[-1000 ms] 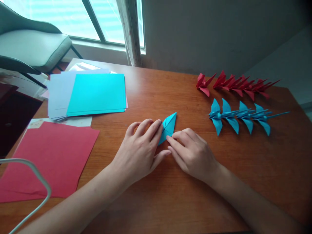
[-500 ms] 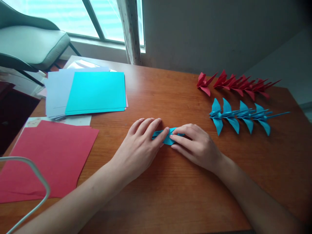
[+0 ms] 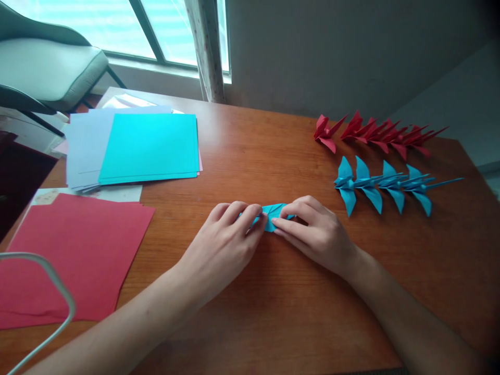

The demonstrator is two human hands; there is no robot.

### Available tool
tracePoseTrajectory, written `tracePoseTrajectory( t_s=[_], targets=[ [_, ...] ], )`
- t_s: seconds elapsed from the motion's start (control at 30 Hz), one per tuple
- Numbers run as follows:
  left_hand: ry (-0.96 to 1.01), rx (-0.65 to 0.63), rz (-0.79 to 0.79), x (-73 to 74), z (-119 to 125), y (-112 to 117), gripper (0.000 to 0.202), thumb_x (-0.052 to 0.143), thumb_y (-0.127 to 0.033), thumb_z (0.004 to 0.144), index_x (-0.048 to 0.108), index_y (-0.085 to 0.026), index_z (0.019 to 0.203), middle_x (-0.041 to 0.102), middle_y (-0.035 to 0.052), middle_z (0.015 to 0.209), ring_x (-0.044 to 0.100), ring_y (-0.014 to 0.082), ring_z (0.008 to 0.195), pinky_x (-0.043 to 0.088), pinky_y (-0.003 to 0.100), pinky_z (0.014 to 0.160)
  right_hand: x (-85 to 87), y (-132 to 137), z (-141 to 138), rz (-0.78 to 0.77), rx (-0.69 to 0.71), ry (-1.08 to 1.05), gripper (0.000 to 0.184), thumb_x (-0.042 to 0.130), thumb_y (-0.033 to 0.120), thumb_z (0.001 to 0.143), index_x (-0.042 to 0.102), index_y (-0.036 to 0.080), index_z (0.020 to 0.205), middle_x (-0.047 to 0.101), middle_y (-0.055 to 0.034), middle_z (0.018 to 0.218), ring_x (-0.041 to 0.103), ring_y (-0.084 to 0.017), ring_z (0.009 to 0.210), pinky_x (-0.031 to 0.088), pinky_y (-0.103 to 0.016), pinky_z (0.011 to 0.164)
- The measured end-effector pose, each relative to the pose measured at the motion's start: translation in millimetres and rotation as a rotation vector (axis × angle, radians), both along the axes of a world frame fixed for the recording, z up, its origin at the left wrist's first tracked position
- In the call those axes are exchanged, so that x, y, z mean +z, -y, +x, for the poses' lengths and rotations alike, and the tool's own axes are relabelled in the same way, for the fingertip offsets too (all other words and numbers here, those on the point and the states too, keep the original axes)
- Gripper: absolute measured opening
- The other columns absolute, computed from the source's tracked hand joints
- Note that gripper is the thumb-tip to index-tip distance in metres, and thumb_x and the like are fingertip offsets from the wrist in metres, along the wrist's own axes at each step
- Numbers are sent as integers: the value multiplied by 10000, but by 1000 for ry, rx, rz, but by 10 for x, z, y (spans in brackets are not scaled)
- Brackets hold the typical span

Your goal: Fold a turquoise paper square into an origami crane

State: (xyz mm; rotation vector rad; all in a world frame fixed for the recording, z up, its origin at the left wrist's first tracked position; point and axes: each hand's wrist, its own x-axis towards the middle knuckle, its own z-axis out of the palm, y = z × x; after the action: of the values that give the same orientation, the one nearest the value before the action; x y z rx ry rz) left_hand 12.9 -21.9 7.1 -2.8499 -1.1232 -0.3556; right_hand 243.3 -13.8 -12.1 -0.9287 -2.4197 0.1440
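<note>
A small folded piece of blue paper point(image 3: 272, 214) lies on the wooden table between my two hands, with crease lines on its upper face. My left hand point(image 3: 226, 237) grips its left end, thumb and fingers closed together there. On the right end, my right hand point(image 3: 312, 226) pinches the paper, with its fingertips pressed near the middle. Both hands partly cover the paper, so its full outline is hidden.
Blue folded paper cranes point(image 3: 385, 185) stand nested in a row at right, behind them a row of red cranes point(image 3: 390, 136). Blue sheets point(image 3: 150, 148) overlap pale sheets point(image 3: 84, 148) at back left. Red sheets point(image 3: 78, 255) lie in front, beside a white cable point(image 3: 58, 286).
The fingers of my left hand have curled in and drawn slightly left and down, baring more of the blue paper's top. My right hand has barely moved. The view has shifted slightly.
</note>
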Motion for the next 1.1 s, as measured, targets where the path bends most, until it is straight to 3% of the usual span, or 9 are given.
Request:
tracePoseTrajectory(
  t_s=[0.37,0.63,1.1],
  targets=[
    [88,1,24,-27,-18,22,224,507,-172,980,710,-178,1077,713,74,1044,612,234,845,489,375,741,-45,17,-7,-114,10,-78,107,660,144,912,733,172,985,708,-82,918,600,-191,836,525,-341,746],
    [270,79,-142,-138,-21,-28,151,551,-193,972,700,-213,960,686,35,971,597,181,841,490,315,752,-54,15,-41,-254,-52,-125,107,614,158,941,710,194,972,672,-65,920,575,-187,850,506,-339,773],
    [356,173,-298,-114,42,-83,176,519,-237,984,662,-195,890,649,37,888,552,172,787,459,300,706,13,18,-183,-381,-240,-188,120,614,158,921,620,213,814,633,-29,838,576,-185,826,474,-339,764]
  ],
)
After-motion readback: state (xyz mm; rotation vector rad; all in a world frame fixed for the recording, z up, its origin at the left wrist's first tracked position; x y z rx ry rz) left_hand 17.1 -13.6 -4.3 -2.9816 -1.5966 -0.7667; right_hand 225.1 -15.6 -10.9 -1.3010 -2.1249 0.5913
